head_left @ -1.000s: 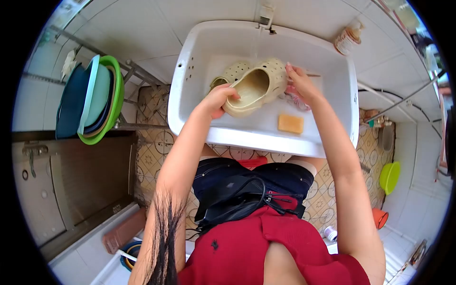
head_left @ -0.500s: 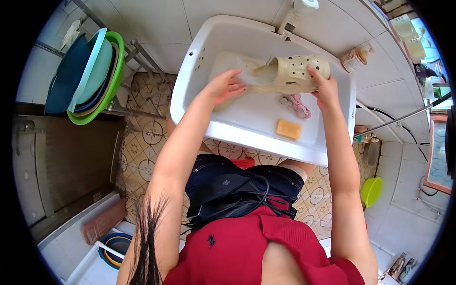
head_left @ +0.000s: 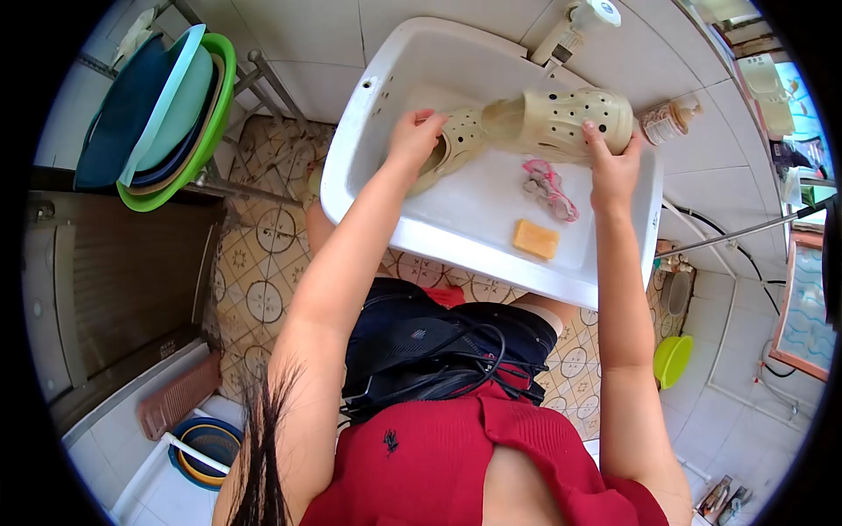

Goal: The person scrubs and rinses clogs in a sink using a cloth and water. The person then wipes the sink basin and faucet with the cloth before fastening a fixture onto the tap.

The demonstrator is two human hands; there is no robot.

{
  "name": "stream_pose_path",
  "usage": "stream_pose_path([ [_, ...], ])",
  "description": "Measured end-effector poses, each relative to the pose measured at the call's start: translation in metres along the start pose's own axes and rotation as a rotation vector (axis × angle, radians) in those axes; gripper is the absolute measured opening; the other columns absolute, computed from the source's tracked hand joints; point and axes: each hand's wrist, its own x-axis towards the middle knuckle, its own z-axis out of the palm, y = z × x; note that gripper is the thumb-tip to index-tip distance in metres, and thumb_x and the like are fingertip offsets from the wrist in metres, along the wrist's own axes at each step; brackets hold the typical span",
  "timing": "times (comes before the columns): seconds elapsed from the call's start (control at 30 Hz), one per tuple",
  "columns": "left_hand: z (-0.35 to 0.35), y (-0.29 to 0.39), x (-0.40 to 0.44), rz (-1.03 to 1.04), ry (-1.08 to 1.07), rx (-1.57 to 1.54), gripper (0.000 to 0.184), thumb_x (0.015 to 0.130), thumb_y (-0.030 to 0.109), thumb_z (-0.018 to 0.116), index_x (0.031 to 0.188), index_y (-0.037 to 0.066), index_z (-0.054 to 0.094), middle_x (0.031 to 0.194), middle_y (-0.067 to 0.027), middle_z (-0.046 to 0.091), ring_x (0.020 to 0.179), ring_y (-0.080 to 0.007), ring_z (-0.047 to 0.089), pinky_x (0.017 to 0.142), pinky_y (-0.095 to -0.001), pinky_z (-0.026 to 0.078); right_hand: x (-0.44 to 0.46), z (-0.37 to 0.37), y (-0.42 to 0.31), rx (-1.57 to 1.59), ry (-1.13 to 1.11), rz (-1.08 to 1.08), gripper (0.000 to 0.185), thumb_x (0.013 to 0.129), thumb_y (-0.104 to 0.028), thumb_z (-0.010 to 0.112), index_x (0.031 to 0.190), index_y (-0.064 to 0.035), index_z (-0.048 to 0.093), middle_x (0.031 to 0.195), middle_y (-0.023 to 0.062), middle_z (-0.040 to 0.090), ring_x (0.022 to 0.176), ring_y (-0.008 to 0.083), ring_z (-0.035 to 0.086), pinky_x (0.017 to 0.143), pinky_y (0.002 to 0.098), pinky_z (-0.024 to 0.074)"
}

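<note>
While the right hand (head_left: 611, 167) grips one clog (head_left: 574, 119) near the sink's (head_left: 474, 257) far right corner, the left hand (head_left: 416, 140) seems against another clog (head_left: 462, 133), its grip unclear.

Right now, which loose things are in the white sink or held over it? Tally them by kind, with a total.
Cream clogs: 2 (left clog, right clog)
Orange block, likely soap: 1
Crumpled pink-and-grey bundle: 1
Total: 4
</note>
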Motion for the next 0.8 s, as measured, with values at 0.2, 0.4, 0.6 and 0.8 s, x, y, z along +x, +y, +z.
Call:
stream_pose_path([
  [0.2, 0.005, 0.001, -0.002, 0.072, 0.033, 0.011, 0.061, 0.079, 0.032, 0.068, 0.127, 0.000, 0.046, 0.113, -0.0129, 0.056, 0.102, -0.0179, 0.055, 0.086, -0.0288, 0.044, -0.014, 0.024, 0.035, 0.438, -0.138, 0.580, 0.060, 0.080, -0.034, 0.071, 0.121, 0.0003, 0.046, 0.113, 0.0131, 0.056, 0.099, 0.0240, 0.057, 0.079, 0.0366, 0.0494],
  [0.4, 0.008, 0.013, -0.011, 0.347, -0.039, -0.171, 0.078, 0.078, 0.021, 0.074, 0.137, 0.000, 0.029, 0.123, -0.0141, 0.048, 0.110, -0.0211, 0.052, 0.091, -0.0323, 0.044, -0.018, 0.045, 0.047, 0.725, -0.276, 0.844, 0.056, 0.093, -0.039, 0.053, 0.131, -0.0009, 0.037, 0.132, 0.0160, 0.043, 0.120, 0.0305, 0.046, 0.098, 0.0485, 0.0447],
  [0.6, 0.004, 0.020, -0.012, 0.498, 0.122, -0.134, 0.080, 0.078, 0.016, 0.074, 0.138, -0.002, 0.024, 0.127, -0.0169, 0.044, 0.112, -0.0214, 0.050, 0.093, -0.0320, 0.044, -0.006, 0.069, 0.038, 0.658, -0.386, 0.833, 0.053, 0.098, -0.040, 0.040, 0.131, 0.0015, 0.035, 0.133, 0.0170, 0.042, 0.120, 0.0313, 0.047, 0.100, 0.0482, 0.0445],
  [0.8, -0.001, 0.008, 0.003, 0.449, 0.253, -0.091, 0.070, 0.084, 0.021, 0.067, 0.139, 0.006, 0.025, 0.131, -0.0129, 0.040, 0.113, -0.0209, 0.046, 0.092, -0.0338, 0.042, -0.001, 0.074, 0.042, 0.746, -0.457, 0.797, 0.049, 0.100, -0.035, 0.032, 0.132, 0.0023, 0.033, 0.136, 0.0175, 0.039, 0.124, 0.0334, 0.044, 0.102, 0.0499, 0.0424],
])
